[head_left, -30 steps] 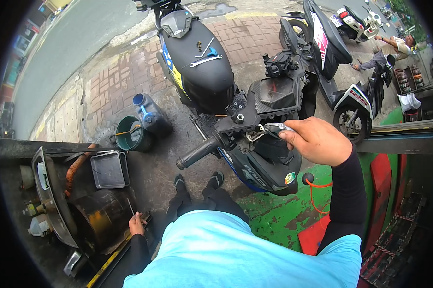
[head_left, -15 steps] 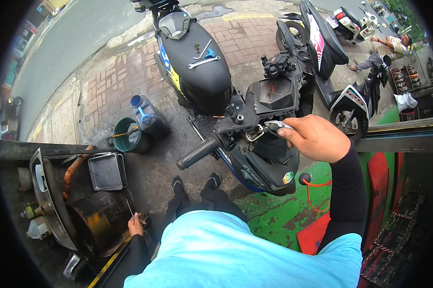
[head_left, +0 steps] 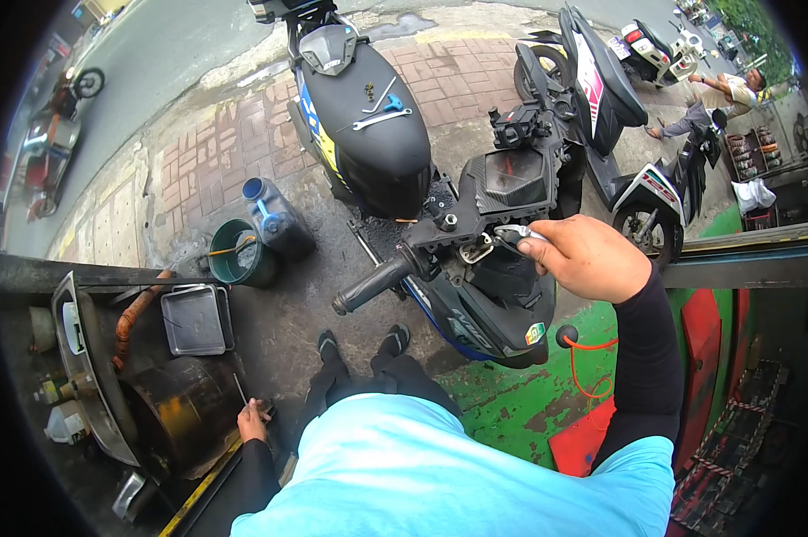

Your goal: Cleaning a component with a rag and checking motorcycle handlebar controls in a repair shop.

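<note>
My right hand (head_left: 592, 255) is closed around a short silver metal tool (head_left: 518, 231) whose exact kind is unclear. The tool's head meets a bracket at the uncovered handlebar area of a motor scooter (head_left: 502, 322), beside the rubber handlebar grip (head_left: 372, 285). Low on the left, my left hand (head_left: 254, 420) is closed on a thin metal rod (head_left: 240, 387); its lower end is hidden by the fingers. A combination wrench (head_left: 381, 118), a blue-handled tool (head_left: 393, 102), a hex key (head_left: 384, 87) and several small bolts (head_left: 369, 91) lie on the black scooter seat (head_left: 377, 148).
At left are a green bucket (head_left: 234, 268), a blue jug (head_left: 283, 228), a metal tray (head_left: 196, 318) and a rusty drum (head_left: 180, 407). More scooters (head_left: 592, 85) stand to the right, near a seated person (head_left: 717, 98). An orange hose (head_left: 592, 371) crosses the green floor.
A motorcycle with a sidecar has come into sight on the street at far left. My hands and both tools stay nearly where they were; the view has shifted slightly.
</note>
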### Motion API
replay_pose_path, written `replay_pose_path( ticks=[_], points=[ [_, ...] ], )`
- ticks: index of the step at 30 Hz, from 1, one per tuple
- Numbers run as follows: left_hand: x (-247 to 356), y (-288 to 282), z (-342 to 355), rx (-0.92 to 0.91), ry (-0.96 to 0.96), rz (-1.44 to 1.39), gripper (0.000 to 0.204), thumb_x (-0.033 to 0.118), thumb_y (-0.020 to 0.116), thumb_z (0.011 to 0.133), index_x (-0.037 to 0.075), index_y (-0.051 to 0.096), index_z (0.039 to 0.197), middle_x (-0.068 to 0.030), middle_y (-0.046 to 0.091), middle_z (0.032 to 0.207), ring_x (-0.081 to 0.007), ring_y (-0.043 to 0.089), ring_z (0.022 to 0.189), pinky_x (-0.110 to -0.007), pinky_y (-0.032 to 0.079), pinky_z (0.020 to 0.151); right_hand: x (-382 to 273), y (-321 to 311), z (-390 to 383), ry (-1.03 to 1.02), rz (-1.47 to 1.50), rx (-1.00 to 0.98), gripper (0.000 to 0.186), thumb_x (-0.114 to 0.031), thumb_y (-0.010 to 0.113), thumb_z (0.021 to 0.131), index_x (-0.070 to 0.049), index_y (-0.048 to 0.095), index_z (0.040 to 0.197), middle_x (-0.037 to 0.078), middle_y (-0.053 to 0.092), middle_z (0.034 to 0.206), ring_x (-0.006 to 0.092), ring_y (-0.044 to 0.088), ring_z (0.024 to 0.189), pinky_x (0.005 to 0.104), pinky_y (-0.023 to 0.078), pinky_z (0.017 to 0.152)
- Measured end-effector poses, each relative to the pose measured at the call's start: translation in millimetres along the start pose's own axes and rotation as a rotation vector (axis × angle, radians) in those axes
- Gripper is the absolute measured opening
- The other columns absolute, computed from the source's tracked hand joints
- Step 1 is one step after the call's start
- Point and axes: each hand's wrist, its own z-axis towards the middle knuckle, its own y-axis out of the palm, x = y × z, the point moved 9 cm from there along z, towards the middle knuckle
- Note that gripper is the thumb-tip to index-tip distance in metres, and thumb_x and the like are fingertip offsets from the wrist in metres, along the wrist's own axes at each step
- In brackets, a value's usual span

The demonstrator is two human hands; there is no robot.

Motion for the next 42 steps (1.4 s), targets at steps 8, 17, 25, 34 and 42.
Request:
replay_pose_path(
  ticks=[8,17,25,34,42],
  points=[
    [2.5,0.3,-7.1,0.014,-0.011,-0.020,0.051,0.039,0.051,0.101,-0.010,0.066,0.099,-0.0111,0.064,0.071,-0.0166,0.059,0.057,-0.031,0.045,0.060,-2.5,-0.8,-3.2,0.024,-0.018,-0.008,0.035,-0.035,0.050,0.099,-0.003,0.063,0.091,0.019,0.061,0.072,0.0411,0.061,0.078,0.0503,0.046,0.070],
    [5.0,1.9,-16.4,0.044,-0.003,-0.002,0.052,0.041,0.048,0.102,-0.008,0.067,0.101,-0.0091,0.062,0.062,-0.0156,0.054,0.052,-0.030,0.042,0.054,-5.1,0.5,-8.4,0.008,0.123,-0.009,0.037,-0.033,0.049,0.100,-0.001,0.061,0.086,0.014,0.063,0.069,0.0340,0.062,0.068,0.0434,0.047,0.065],
    [-15.6,0.8,-16.2,0.062,-0.057,-0.113,0.054,0.047,0.049,0.100,-0.004,0.068,0.102,-0.0063,0.059,0.059,-0.0126,0.044,0.043,-0.029,0.034,0.040,5.7,7.6,-30.3,0.015,0.232,0.087,0.039,-0.032,0.045,0.103,0.001,0.059,0.086,0.009,0.062,0.069,0.0223,0.056,0.063,0.0349,0.044,0.064],
    [-42.8,-8.2,10.7,0.044,-0.036,-0.071,0.055,0.048,0.048,0.100,-0.003,0.069,0.103,-0.0069,0.061,0.057,-0.0151,0.048,0.042,-0.032,0.038,0.044,-20.8,107.9,-84.7,0.203,0.745,0.246,0.046,-0.039,0.036,0.104,-0.003,0.051,0.129,0.003,0.060,0.091,0.0077,0.039,0.053,0.0248,0.033,0.049],
    [-57.2,-51.9,79.4,0.006,0.089,-0.069,0.055,0.047,0.048,0.099,-0.004,0.071,0.099,-0.0102,0.064,0.058,-0.0192,0.063,0.060,-0.034,0.046,0.062,-79.5,170.0,-79.2,0.238,0.396,0.407,0.048,-0.034,0.041,0.101,-0.002,0.046,0.136,0.014,0.062,0.112,0.0278,0.061,0.089,0.0357,0.047,0.081]
  ],
)
